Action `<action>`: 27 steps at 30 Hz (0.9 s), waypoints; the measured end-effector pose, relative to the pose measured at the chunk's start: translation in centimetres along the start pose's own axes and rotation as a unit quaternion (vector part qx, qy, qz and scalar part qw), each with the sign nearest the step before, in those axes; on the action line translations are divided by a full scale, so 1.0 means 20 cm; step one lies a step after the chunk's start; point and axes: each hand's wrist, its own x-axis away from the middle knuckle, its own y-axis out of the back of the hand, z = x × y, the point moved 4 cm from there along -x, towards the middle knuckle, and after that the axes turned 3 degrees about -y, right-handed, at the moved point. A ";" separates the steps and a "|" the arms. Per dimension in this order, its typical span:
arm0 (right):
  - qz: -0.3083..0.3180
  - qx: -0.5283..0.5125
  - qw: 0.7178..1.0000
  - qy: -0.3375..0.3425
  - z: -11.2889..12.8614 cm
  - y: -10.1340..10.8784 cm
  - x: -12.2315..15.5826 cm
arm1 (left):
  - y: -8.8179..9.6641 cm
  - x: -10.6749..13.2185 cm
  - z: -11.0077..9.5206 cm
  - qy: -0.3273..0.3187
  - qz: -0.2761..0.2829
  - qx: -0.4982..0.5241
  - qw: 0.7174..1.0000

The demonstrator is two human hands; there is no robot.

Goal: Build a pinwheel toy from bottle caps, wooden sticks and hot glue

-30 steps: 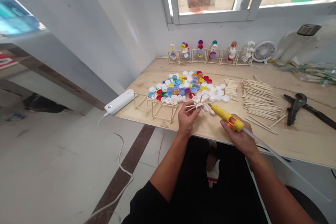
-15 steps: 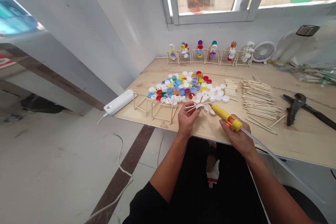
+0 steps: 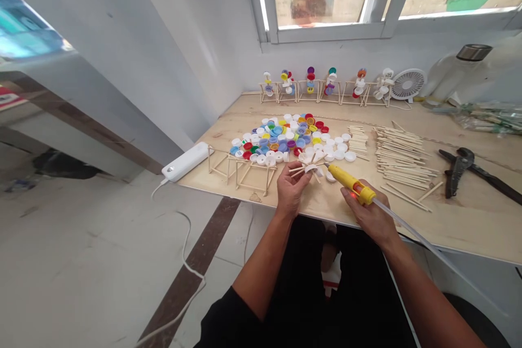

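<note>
My left hand (image 3: 290, 188) pinches a small wheel (image 3: 309, 168) made of a white bottle cap with wooden sticks radiating from it, held just above the plywood table (image 3: 448, 217). My right hand (image 3: 370, 215) grips a yellow glue gun (image 3: 349, 184) like a pen, a red light glowing on it and a clear glue stick trailing back. Its nozzle points at the cap wheel from the right, almost touching it.
A pile of coloured bottle caps (image 3: 285, 137) lies behind the hands. Stick cube frames (image 3: 240, 167) stand at the left edge beside a white power bank (image 3: 185, 161). Loose sticks (image 3: 402, 155), black pliers (image 3: 459, 168), a row of finished models (image 3: 326, 86) and a small fan (image 3: 406, 85) are farther off.
The camera tilted slightly, shifting the scene down in view. Both hands stay nearly still, with the glue gun's nozzle held at the cap wheel.
</note>
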 end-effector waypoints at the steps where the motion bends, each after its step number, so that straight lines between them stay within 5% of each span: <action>1: 0.002 0.002 1.000 0.000 0.00 0.00 0.00 | 0.00 0.00 0.00 0.000 0.001 0.000 1.000; 27: -0.013 0.005 1.000 -0.028 -0.01 0.01 0.00 | 0.01 0.00 0.00 -0.007 -0.004 -0.019 1.000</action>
